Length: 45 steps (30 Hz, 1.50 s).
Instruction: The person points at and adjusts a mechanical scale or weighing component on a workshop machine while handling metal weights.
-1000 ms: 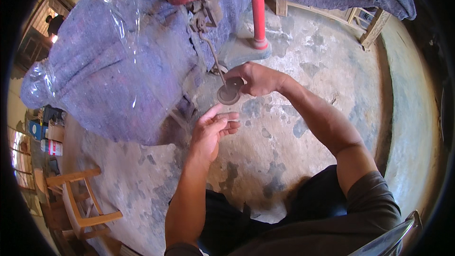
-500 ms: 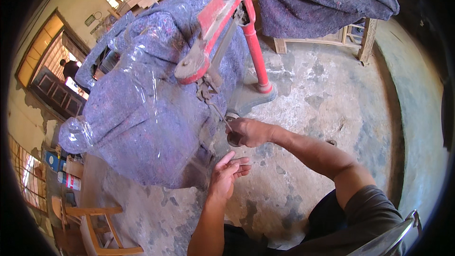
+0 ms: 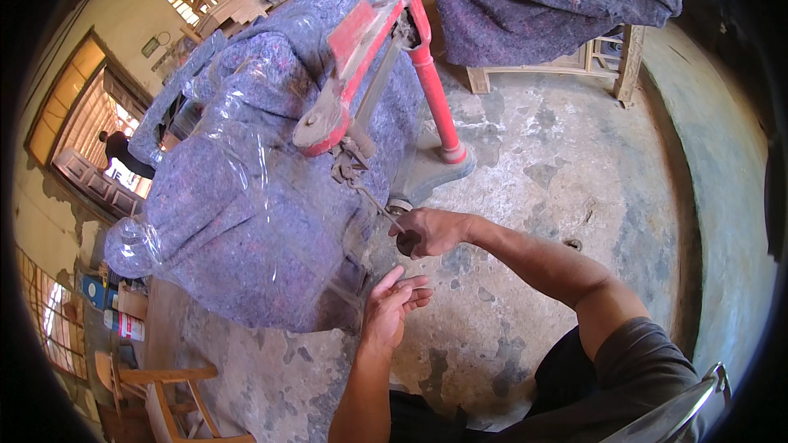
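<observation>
A red platform scale [image 3: 442, 107] stands in front of me, its dusty beam [image 3: 324, 119] reaching left. From the beam's end hangs a thin metal rod [image 3: 376, 205]. My right hand [image 3: 435, 231] is closed around a dark round scale weight [image 3: 407, 243] at the rod's lower end; its fingers partly cover the weight. Just below, my left hand [image 3: 392, 303] is held palm up with fingers spread and nothing in it. Left of the rod bulges a large load [image 3: 222, 213] wrapped in purple-grey felt and clear plastic; what it contains is hidden.
A wooden piece of furniture [image 3: 628, 66] stands at the back right under a dark felt blanket [image 3: 550, 4]. A wooden frame [image 3: 185, 402] sits at lower left, near cans and boxes [image 3: 123, 324]. Another person [image 3: 123, 152] is beyond the doorway. A raised ledge [image 3: 706, 156] runs along the right.
The view has shifted slightly. My right hand stays on the weight, and my left hand keeps nearly the same pose below it. The person beyond the doorway appears more bent over.
</observation>
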{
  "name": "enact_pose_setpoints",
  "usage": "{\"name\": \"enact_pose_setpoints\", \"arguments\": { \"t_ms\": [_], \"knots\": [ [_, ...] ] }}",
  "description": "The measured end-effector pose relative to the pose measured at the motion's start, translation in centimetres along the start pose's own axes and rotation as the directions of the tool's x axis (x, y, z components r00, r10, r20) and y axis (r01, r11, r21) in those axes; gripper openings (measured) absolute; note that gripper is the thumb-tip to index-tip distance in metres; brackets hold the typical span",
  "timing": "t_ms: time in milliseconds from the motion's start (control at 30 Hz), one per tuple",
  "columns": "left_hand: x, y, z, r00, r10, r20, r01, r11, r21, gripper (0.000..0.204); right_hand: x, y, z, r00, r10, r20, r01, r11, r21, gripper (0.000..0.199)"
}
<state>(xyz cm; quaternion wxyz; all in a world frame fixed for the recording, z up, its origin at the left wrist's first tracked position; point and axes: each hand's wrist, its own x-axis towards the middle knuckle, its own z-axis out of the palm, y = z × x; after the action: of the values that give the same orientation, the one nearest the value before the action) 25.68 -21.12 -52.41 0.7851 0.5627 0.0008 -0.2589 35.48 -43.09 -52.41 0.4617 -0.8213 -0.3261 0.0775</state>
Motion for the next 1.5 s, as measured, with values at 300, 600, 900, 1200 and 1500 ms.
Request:
{"name": "enact_pose_setpoints", "arguments": {
  "t_ms": [300,600,900,1200,1500],
  "knots": [
    [-0.4,0.0,0.0,1.000,0.007,-0.023,-0.006,0.999,0.033,0.067,-0.4,-0.9,-3.6,0.995,-0.018,-0.098,0.023,0.998,0.059,0.058],
    [-0.3,0.1,0.6,0.999,-0.009,-0.047,0.012,0.998,0.068,0.063,-0.1,-3.2,-3.8,0.963,-0.008,-0.269,0.065,0.976,0.206,0.050],
    [-0.2,-0.2,0.4,0.998,-0.007,-0.059,0.011,0.997,0.077,0.059,0.6,-8.1,-4.4,0.785,-0.112,-0.609,0.258,0.953,0.158,0.033],
    [-0.5,-0.2,0.3,0.999,0.018,-0.046,-0.014,0.996,0.085,0.058,0.8,-10.1,-4.4,0.550,-0.207,-0.809,0.342,0.940,-0.008,0.024],
    [-0.9,-0.4,0.0,0.998,0.029,-0.064,-0.021,0.994,0.111,0.058,0.8,-13.0,-4.8,0.573,-0.225,-0.788,0.216,0.969,-0.119,0.061]
  ]
}}
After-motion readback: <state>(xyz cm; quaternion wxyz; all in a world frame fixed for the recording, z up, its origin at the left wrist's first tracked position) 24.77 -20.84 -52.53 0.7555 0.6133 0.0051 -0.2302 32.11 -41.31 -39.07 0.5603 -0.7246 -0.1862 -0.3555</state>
